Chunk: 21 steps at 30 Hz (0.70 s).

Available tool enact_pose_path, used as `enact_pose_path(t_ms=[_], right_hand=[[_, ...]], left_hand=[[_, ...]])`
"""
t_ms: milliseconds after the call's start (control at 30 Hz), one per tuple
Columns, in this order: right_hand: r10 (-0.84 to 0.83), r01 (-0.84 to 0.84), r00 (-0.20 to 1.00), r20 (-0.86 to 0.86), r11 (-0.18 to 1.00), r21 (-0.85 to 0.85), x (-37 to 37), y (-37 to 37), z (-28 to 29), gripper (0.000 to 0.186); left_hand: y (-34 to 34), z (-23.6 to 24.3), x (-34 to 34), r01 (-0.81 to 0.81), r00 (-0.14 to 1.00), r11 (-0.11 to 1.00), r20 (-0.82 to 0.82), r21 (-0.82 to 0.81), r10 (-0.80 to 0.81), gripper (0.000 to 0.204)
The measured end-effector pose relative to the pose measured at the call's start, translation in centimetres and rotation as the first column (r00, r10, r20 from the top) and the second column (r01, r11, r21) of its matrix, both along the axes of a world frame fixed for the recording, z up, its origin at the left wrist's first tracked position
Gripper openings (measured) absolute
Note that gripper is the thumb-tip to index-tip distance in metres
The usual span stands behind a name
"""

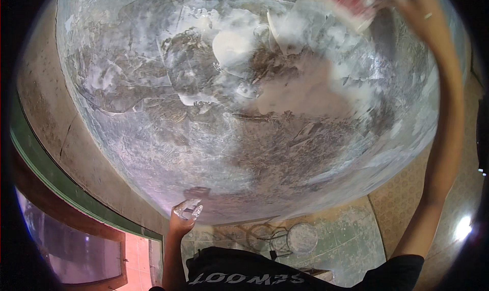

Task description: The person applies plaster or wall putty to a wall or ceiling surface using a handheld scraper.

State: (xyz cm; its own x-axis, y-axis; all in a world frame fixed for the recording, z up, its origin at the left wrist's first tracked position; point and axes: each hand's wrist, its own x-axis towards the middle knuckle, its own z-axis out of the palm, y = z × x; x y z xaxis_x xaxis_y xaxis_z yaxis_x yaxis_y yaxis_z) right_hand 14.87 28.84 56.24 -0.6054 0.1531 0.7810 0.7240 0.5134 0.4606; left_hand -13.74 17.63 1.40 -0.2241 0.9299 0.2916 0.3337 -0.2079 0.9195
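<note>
At the upper right, my raised right hand (pixel 417 8) is closed on a flat putty spreader (pixel 354 3). It is blurred, red and smeared with white, and lies at or close to the wall. My left hand (pixel 186 214) is low at the left by the wall's lower part, fingers bent but apart, with white paste on the tips. Nothing that it holds can be made out. The grey wall (pixel 178 123) carries uneven white streaks and bare dark patches. A thick white patch of putty (pixel 232 46) shows near its upper middle.
A round stool or bucket-like thing (pixel 302 238) stands on the green tiled floor (pixel 351 230) below the wall. On the left are a green door frame (pixel 76 189) and a wooden-framed window or door (pixel 122 258). A brown patterned surface (pixel 407 189) lies at the right, with a bright light.
</note>
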Motion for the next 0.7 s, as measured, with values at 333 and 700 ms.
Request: enact_pose_path(t_ms=[333,700], right_hand=[[0.195,0.116,0.885,0.422,0.787,-0.606,-5.8,2.8,-12.4,0.016],[0.190,-0.168,0.961,0.203,0.979,-0.118,-4.4,0.6,-6.4,0.027]], left_hand=[[-0.7,-1.0,-1.4,0.025,0.998,1.000,0.057,0.015,-0.026,0.025],[-1.7,-1.4,-2.2,-0.027,0.996,1.000,0.084,-0.013,0.028,0.023]])
